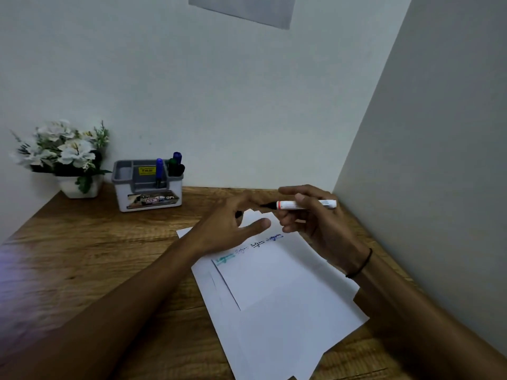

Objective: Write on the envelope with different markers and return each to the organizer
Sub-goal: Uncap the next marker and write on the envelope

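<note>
since a fresh line is judged due, a white marker (306,204), uncapped, is held level in the right hand (315,218), its fingers closed round the barrel, above the envelope (263,272) on the bench (82,256); a dark cap seems pinched in the left hand (233,226); the organizer (148,185) is kept well apart.
</note>
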